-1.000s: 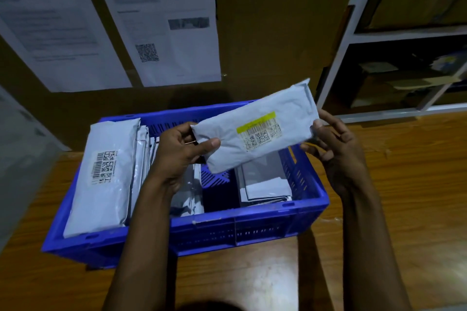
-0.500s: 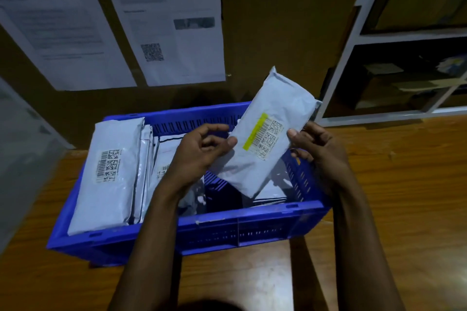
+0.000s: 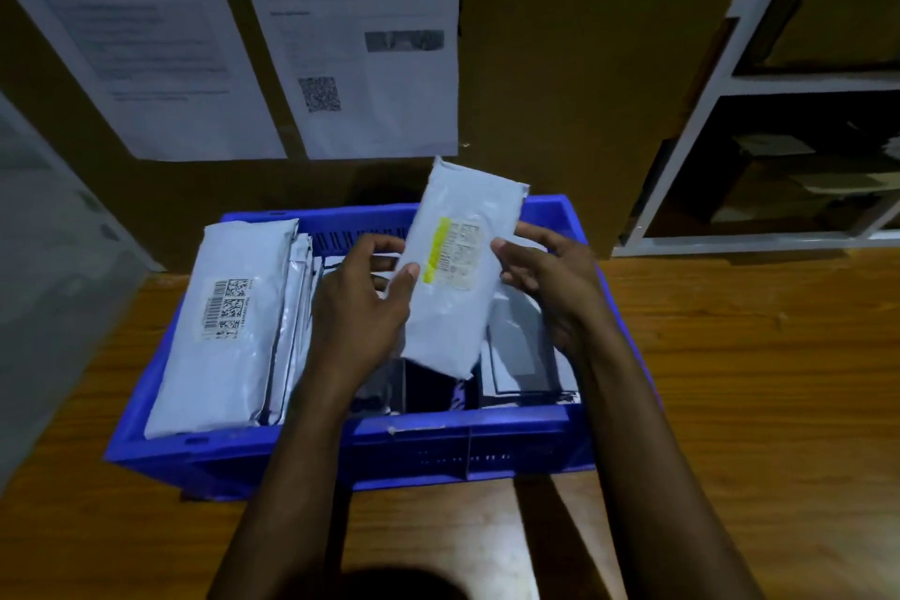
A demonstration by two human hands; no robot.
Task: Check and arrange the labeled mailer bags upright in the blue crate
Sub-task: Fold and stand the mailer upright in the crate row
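Grey plastic mailer bag judged light, soft, slippery; left hand and right hand pinch its 2 long edges, the best hold.

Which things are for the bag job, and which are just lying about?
For the job: bag, held by left hand and right hand; crate; packed bags at the crate's left side.
Just there: wall papers; shelf; table.
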